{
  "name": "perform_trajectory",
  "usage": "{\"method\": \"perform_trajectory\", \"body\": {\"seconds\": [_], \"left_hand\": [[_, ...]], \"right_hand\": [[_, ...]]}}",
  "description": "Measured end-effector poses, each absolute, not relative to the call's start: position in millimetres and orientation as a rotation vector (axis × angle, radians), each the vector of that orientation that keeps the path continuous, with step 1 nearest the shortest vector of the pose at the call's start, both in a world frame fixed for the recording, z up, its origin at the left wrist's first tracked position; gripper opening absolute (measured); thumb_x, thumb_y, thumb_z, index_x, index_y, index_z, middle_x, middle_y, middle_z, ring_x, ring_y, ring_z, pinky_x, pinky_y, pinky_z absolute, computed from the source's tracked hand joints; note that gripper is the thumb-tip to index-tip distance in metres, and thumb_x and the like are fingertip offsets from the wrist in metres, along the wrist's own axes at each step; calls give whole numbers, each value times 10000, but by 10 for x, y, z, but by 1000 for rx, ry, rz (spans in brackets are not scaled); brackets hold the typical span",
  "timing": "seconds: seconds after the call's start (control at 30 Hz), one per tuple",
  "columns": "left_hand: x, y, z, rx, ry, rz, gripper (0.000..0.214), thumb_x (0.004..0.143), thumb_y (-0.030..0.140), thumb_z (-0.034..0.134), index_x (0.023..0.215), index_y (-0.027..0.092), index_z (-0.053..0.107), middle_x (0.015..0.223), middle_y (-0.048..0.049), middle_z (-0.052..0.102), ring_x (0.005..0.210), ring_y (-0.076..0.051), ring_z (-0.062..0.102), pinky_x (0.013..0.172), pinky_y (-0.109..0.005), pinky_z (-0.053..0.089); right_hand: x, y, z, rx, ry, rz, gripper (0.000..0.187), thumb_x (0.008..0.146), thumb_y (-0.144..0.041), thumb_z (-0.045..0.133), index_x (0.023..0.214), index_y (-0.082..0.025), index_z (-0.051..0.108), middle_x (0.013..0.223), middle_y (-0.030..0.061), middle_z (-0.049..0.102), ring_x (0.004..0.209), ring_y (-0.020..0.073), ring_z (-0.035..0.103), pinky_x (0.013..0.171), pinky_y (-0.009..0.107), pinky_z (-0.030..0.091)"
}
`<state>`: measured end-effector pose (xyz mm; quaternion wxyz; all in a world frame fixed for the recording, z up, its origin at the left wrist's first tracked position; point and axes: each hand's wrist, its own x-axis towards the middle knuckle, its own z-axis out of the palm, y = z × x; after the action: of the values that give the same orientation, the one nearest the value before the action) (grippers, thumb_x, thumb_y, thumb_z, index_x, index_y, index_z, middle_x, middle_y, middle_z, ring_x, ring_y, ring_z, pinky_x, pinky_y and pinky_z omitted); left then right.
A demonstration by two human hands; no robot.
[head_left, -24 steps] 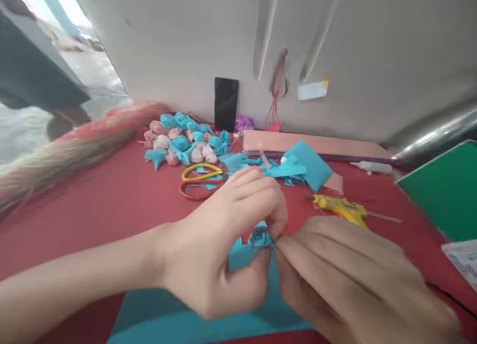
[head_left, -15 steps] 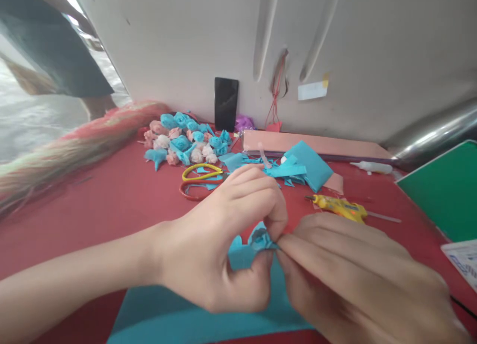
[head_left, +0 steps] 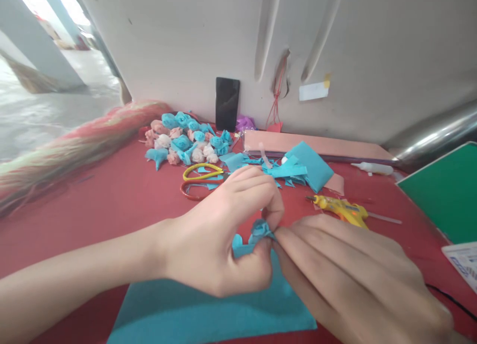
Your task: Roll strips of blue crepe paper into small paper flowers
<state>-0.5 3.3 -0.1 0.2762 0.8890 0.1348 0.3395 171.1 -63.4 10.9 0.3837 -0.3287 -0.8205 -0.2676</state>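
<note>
Centre frame, low: our left hand [head_left: 219, 244] and right hand [head_left: 354, 274] both pinch tight on a small blue paper roll [head_left: 261, 230], just above the blue sheet [head_left: 186, 314]. We judge the rolling mid-way; another turn needs a firm pinch. Glue gun [head_left: 341, 209] right of centre, scissors [head_left: 199, 180] behind; neither obstructs.

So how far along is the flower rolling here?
Done: a pile of rolled flowers lies near the wall. In hand: the left hand and right hand pinch one blue roll. Left: the blue sheet beneath looks mostly uncut, so likely more to come.
</note>
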Motion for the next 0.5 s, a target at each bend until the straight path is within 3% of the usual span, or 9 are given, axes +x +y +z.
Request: {"method": "perform_trajectory", "body": {"seconds": [0.2, 0.3, 0.4, 0.5], "left_hand": [[-2, -11, 28, 2369, 394, 923, 159, 681, 76, 444, 786, 191, 408, 769, 0, 450, 716, -152, 403, 747, -314, 397], [-19, -42, 40, 2315, 429, 938, 201, 707, 71, 469, 885, 165, 470, 861, -23, 492, 784, -153, 458, 773, -302, 428], [-36, -51, 42, 2251, 422, 973, 300, 736, 70, 524, 1026, 138, 496, 943, -38, 523, 880, -158, 507, 820, -281, 455], [-28, -47, 45, 2204, 396, 1003, 274, 783, 87, 561, 1045, 138, 499, 937, -33, 537, 897, -158, 534, 849, -278, 464]], "right_hand": [[1718, -578, 80, -798, -2110, -589, 269, 860, 16, 534, 700, -95, 719, 538, 34, 697, 464, 144, 602, 468, 285, 486], [1733, -550, 70, -817, -2071, -485, 218, 848, -4, 571, 716, -105, 711, 564, 34, 705, 490, 144, 624, 504, 259, 526], [1751, -512, 61, -865, -2004, -203, 190, 817, -3, 593, 772, -151, 703, 639, 14, 730, 545, 134, 657, 551, 226, 561], [1760, -487, 51, -906, -1880, 203, 217, 777, -7, 610, 760, -200, 708, 653, -25, 728, 529, 105, 649, 520, 180, 550]]}}
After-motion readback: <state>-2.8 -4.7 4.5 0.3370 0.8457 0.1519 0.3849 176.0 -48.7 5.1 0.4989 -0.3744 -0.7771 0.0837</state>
